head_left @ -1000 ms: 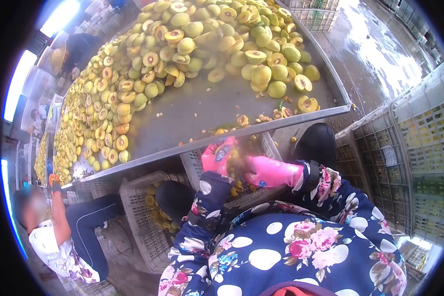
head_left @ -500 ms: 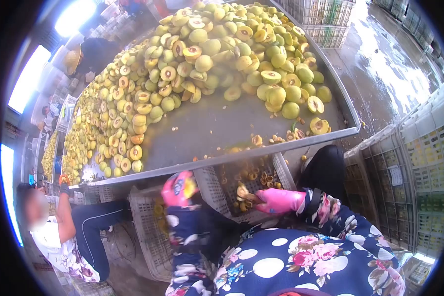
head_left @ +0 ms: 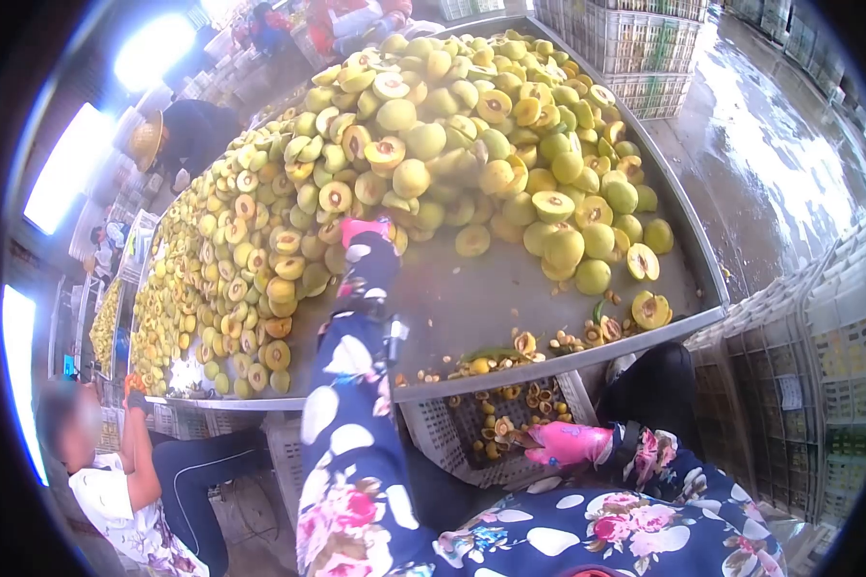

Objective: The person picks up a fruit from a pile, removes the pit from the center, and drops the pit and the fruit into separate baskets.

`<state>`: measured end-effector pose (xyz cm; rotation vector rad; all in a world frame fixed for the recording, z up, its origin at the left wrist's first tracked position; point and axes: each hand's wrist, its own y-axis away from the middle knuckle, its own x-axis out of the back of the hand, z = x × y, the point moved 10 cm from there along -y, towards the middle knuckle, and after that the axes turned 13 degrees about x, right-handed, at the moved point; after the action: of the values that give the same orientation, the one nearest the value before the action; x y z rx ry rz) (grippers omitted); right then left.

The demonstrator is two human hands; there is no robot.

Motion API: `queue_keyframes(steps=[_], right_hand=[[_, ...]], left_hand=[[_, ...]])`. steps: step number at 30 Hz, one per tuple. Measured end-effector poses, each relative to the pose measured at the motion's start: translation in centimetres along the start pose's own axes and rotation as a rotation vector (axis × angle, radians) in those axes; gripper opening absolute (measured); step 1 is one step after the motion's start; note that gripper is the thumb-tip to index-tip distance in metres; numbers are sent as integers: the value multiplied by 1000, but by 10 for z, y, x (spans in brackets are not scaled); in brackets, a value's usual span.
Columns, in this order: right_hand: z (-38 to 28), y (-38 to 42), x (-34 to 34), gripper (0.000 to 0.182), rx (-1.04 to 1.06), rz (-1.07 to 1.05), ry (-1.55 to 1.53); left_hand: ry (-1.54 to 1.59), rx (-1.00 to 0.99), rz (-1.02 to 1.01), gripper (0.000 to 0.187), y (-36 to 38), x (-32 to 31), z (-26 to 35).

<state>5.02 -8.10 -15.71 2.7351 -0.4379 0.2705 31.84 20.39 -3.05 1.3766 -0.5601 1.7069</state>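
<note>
My left hand (head_left: 364, 230), in a pink glove, reaches across the metal table to the lower edge of a heap of halved yellow-green peaches (head_left: 553, 205). Its fingers are largely hidden among the fruit. My right hand (head_left: 573, 444), also pink-gloved, is low over a plastic crate (head_left: 431, 435) below the table edge. Its fingers are closed round a small brownish thing (head_left: 518, 436); I cannot tell what it is. Pits and fruit scraps (head_left: 491, 423) lie in that crate.
A raised metal rim (head_left: 568, 360) runs along the table's front, with loose pits (head_left: 481, 363) behind it. Stacked crates (head_left: 789, 375) stand at the right. Another person (head_left: 130, 471) sits at the left, and a person in a straw hat (head_left: 188, 135) bends beside the heap.
My left hand has moved from above the crates, below the table edge, forward to the peach heap. My right hand stays over the crate. The view has shifted slightly.
</note>
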Motion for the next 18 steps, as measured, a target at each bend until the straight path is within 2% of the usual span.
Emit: queue_keyframes(steps=[3, 5, 7, 9, 10, 12, 14, 16, 18], right_hand=[[-6, 13, 13, 34, -154, 34, -245], [-17, 21, 18, 33, -210, 33, -405], [-31, 22, 24, 30, -192, 29, -509], [-48, 19, 23, 27, -77, 41, -629], [-59, 18, 23, 25, -3, 34, -699], [-77, 22, 18, 23, 25, -25, -862], [-81, 28, 16, 21, 42, -60, -1038], [-14, 14, -1, 29, -184, -24, -516], [-18, 7, 4, 30, 216, 73, 179]], left_hand=[[38, -57, -1, 30, 8, -5, 5], [245, -143, -19, 31, 23, 7, 3], [653, -253, -131, 33, 50, 26, -2], [1179, -278, -391, 35, 82, 35, -5], [1433, -204, -548, 36, 97, 32, -9], [1900, 90, -863, 45, 137, 19, -12], [2081, 256, -1079, 50, 155, -1, -14], [2250, 380, -1239, 51, 194, -8, -3], [2249, 299, -1210, 52, 206, -13, -2]])
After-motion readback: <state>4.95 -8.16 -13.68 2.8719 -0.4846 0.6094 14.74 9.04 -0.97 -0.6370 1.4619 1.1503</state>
